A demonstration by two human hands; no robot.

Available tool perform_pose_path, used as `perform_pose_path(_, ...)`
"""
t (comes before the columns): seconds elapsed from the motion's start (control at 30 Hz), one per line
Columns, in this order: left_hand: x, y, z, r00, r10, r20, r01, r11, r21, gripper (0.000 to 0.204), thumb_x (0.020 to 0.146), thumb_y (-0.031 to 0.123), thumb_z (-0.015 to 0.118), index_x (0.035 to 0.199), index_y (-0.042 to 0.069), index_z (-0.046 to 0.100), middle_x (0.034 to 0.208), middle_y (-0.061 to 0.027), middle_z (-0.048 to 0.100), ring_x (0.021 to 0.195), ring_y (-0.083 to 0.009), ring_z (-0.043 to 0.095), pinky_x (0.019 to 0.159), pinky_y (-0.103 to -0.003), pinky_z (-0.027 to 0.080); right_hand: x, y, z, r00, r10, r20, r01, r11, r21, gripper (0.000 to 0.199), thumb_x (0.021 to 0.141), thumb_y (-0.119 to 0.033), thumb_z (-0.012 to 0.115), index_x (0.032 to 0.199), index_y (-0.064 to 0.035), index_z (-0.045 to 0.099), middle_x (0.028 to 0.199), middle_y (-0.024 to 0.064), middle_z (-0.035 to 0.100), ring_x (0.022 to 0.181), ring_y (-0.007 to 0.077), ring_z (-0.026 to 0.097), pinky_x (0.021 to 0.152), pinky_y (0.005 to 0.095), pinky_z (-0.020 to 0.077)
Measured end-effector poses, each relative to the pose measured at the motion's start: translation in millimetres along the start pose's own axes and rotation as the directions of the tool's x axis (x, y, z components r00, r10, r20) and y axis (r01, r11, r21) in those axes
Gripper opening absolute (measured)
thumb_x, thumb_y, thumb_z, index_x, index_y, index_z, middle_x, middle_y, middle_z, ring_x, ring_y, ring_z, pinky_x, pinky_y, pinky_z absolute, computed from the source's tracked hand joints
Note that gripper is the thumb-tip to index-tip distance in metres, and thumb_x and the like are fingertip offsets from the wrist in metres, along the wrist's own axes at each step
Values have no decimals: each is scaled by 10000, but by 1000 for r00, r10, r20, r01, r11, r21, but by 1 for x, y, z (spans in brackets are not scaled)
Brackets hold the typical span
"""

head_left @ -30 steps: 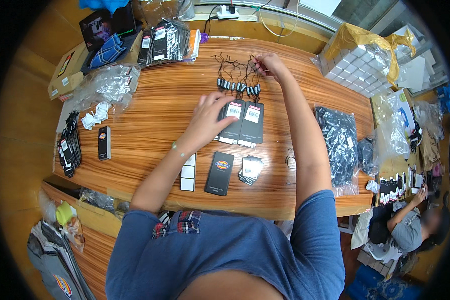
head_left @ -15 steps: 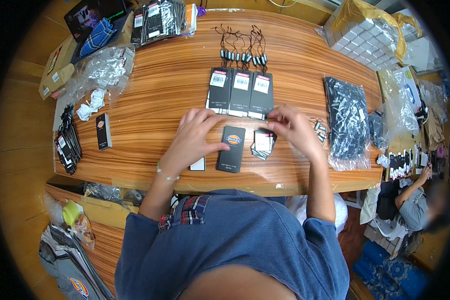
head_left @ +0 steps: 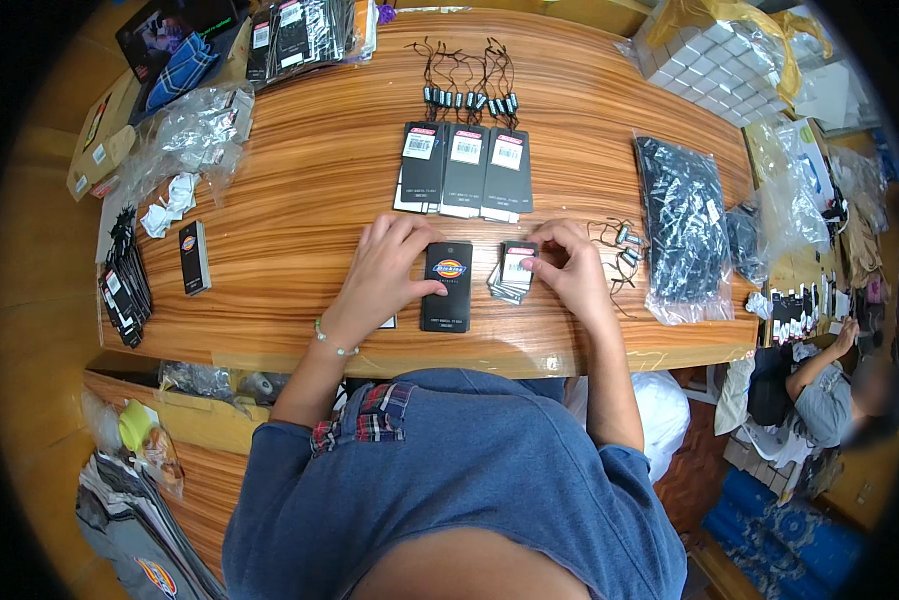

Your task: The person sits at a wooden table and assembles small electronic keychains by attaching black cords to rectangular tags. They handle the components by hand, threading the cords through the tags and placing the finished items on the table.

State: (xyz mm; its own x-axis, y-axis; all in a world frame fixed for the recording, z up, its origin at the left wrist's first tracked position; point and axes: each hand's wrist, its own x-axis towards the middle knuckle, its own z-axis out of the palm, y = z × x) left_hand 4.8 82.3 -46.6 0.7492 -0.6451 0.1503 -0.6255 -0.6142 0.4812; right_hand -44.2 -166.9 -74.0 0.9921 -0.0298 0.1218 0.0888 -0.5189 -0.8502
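On the wooden table lies a large black hang tag (head_left: 448, 308), with a coloured oval logo. My left hand (head_left: 390, 262) rests along its left side, fingers spread and thumb touching its face. Right of it is a small stack of little black-and-white tags (head_left: 511, 285), slightly fanned at the bottom, with a white sticker on top. My right hand (head_left: 573, 262) holds this stack's upper right corner between thumb and forefinger. Beyond my hands lie three rows of black hang tags (head_left: 465, 180) with white stickers, their dark strings stretched away from me. A white-edged card under my left wrist is mostly hidden.
Loose looped strings (head_left: 625, 258) lie right of my right hand, beside a clear bag of black strings (head_left: 685, 225). More tags (head_left: 125, 290) and a tag stack (head_left: 195, 258) sit at left. Boxes (head_left: 715, 55) stand at far right; another person (head_left: 825, 400) is beyond the table.
My right hand has come down from the tag rows' lower right corner onto the little tag stack, which now sits straighter. My left hand stays by the large tag. The whole view has shifted slightly.
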Motion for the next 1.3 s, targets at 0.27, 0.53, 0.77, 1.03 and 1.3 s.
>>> perform_pose_path(0.27, -15, 8, 11, 877, -290, 382, 450, 220, -866, 162, 869, 9, 502, 1030, -13, 500, 907, -65, 621, 831, -89, 585, 707, -197, 461, -15, -46, 7, 959, 93, 266, -197, 897, 395, 91, 742, -11, 665, 821, -15, 620, 739, -18, 574, 645, 47, 487, 595, 196, 395)
perform_pose_path(0.53, -9, 24, 27, 910, -312, 273, 354, 242, -903, 222, 808, -44, 583, 1022, -36, 525, 914, -82, 625, 861, -93, 585, 750, -203, 481, -20, -43, 30, 995, 13, -94, 8, 975, 222, 228, 751, -13, 639, 970, -24, 576, 688, 22, 508, 674, 113, 512, 628, 236, 438)
perform_pose_path(0.77, -5, 26, 24, 916, -271, 295, 370, 289, -883, 178, 871, 0, 509, 1045, -40, 523, 928, -84, 623, 859, -83, 574, 759, -205, 466, -8, 46, -83, 853, 94, -513, -352, 829, -435, 124, 761, -141, 634, 760, -20, 609, 732, 112, 561, 760, 282, 538, 655, 373, 442)
perform_pose_path(1.03, 1, 36, 23, 919, -131, 371, 393, 258, -883, 189, 919, 59, 442, 1080, -28, 491, 933, -71, 618, 861, -70, 555, 773, -207, 441, 1, 45, -76, 882, 175, -437, -432, 669, -605, 195, 703, -241, 691, 726, -58, 628, 752, 81, 572, 790, 270, 543, 686, 389, 444)
perform_pose_path(1.3, 10, 41, 19, 931, -36, 364, 356, 313, -881, 156, 906, 78, 477, 1004, -22, 547, 913, -42, 605, 850, -74, 562, 764, -213, 452, -3, 33, -83, 855, 275, -439, -314, 949, -18, 97, 759, -77, 622, 793, 10, 599, 664, 48, 591, 586, 97, 524, 570, 224, 439)
